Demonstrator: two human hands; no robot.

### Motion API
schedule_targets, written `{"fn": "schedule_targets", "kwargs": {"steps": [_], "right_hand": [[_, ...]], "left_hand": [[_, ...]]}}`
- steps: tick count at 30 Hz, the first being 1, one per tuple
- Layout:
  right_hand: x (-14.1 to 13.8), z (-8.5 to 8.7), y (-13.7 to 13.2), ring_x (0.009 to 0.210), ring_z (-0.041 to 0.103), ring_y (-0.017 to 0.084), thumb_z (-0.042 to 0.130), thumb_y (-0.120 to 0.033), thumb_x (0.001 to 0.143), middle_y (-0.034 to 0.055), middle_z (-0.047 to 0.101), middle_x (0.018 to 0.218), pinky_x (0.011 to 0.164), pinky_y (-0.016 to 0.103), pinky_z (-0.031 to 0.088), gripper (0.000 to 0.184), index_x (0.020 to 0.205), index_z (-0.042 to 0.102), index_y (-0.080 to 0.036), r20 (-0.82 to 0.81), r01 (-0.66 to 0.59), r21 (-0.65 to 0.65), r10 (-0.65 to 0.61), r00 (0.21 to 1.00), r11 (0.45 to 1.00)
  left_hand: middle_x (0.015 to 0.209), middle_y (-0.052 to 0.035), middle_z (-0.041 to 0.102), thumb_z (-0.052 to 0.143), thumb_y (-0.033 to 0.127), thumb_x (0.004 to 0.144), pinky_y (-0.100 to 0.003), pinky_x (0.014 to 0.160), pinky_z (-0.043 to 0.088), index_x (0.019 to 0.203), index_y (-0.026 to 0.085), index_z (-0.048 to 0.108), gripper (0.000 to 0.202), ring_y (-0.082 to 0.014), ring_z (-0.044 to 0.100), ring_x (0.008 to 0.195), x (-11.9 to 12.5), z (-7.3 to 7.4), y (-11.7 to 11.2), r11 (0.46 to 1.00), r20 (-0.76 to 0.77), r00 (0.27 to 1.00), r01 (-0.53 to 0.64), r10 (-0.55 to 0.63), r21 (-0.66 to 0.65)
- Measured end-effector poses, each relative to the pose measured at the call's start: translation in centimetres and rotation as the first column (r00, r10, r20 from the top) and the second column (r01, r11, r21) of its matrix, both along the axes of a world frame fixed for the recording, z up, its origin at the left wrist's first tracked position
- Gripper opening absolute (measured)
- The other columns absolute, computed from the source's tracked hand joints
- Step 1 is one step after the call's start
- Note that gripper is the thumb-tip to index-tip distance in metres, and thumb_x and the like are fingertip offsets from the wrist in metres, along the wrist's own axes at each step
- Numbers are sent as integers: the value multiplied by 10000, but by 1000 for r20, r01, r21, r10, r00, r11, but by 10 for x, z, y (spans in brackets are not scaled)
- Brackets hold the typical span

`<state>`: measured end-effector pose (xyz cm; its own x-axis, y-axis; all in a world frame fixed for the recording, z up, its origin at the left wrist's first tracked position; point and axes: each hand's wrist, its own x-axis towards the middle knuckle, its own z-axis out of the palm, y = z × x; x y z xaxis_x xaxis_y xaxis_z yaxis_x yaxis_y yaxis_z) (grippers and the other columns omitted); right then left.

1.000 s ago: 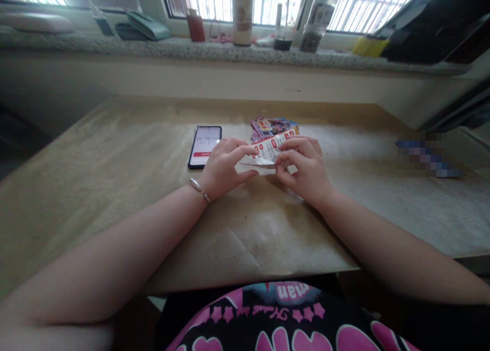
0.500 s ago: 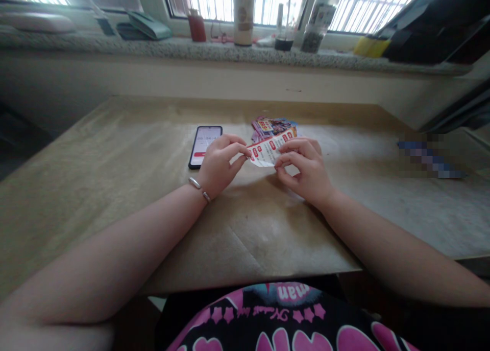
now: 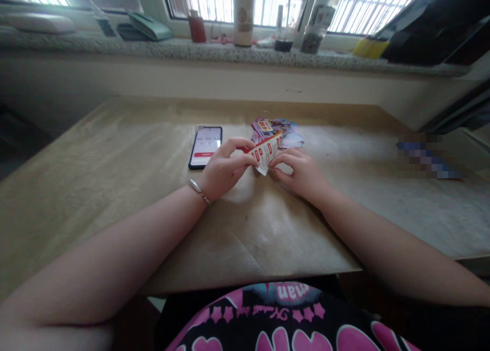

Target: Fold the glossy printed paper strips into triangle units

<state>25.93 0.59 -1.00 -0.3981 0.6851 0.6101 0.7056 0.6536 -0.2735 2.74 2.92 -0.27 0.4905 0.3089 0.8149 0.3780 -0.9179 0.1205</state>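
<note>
Two hands (image 3: 224,169) (image 3: 300,174) pinch a paper strip (image 3: 266,151) well inside the tabletop (image 3: 115,157)

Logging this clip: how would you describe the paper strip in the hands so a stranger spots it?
On the board under the window, the left hand and right hand pinch a white strip with red labels. Unlike the flat cards behind it, it is held up.

Red/white coupon strip (image 3: 266,153) tilted up, w/ glossy flyer pile (image 3: 276,131) just behind.
</note>
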Motion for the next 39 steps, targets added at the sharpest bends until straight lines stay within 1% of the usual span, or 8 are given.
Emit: {"fn": "schedule_targets", "kwargs": {"steps": [8, 13, 17, 21, 23, 29, 35, 39], "right_hand": [[-1, 0, -1, 901, 644, 229, 625, -252, 802, 54, 689, 994, 756, 398, 552, 213, 1015, 619, -237, -173, 48, -190, -82, 981, 981], [0, 3, -3, 1032, 606, 220, 610, -199, 802, 93, 523, 1312, 681, 346, 582, 458, 1249, 541, -275, -224, -8, -124, -20, 974, 992], [2, 6, -3, 1059, 602, 233, 574, -211, 859, 72, 605, 1199, 667, 347, 576, 264, 1103, 643, -286, -180, 1, -65, -13, 984, 998], [10, 8, 1, 926, 626, 221, 618, -258, 854, 68, 665, 1014, 654, 355, 553, 190, 1037, 670, -265, -173, 33, -19, -36, 984, 999], [15, 10, 3, 889, 622, 215, 636, -283, 845, 67, 665, 991, 615, 338, 533, 179, 1018, 680, -264, -157, 12, -2, -12, 988, 1000], [25, 13, 5, 802, 611, 191, 647, -263, 836, 40, 676, 836, 742, 364, 498, 57, 797, 685, -247, -39, -86, 76, 89, 995, 993], [26, 14, 5, 818, 612, 191, 633, -186, 815, 34, 693, 848, 821, 377, 466, 74, 792, 687, -231, 97, -212, -8, 212, 973, 977], [24, 12, 5, 886, 625, 196, 624, -184, 813, 28, 710, 903, 868, 379, 477, 92, 781, 688, -243, 120, -258, -96, 269, 956, 961]], "left_hand": [[1151, -11, 612, 502, 157, 927, -455, 1070, 381, 863, 261, 686, 221, -166, 553, 1056, -3, 0, 1, 988, -259, 959, -82, 114, 131], [1116, 17, 646, 506, 228, 955, -418, 1110, 354, 906, 259, 683, 186, -152, 564, 1039, -1, 3, -1, 969, -380, 911, -72, 160, 235], [1117, 20, 664, 505, 224, 955, -391, 1072, 393, 942, 253, 673, 171, -153, 590, 999, -1, 5, -2, 948, -400, 894, -78, 203, 308], [1147, 1, 676, 472, 154, 946, -384, 1022, 420, 969, 231, 646, 191, -152, 615, 969, -1, 7, -2, 949, -354, 911, -103, 210, 298], [1166, -13, 677, 465, 125, 934, -361, 974, 441, 1033, 219, 619, 205, -153, 625, 980, 0, 8, -4, 956, -330, 924, -101, 193, 276], [1189, -94, 663, 559, 195, 882, -345, 905, 461, 1221, 144, 541, 343, -208, 607, 1078, 0, 8, -9, 977, -287, 939, -153, 190, 147], [1101, -11, 708, 514, 201, 946, -365, 901, 434, 1145, 242, 632, 235, -215, 580, 1103, -3, 5, -6, 975, -417, 884, -155, 209, 160], [1091, -19, 711, 509, 215, 958, -417, 962, 416, 1094, 253, 666, 210, -236, 535, 1186, -4, 4, -5, 971, -444, 868, -160, 224, 176]]}}
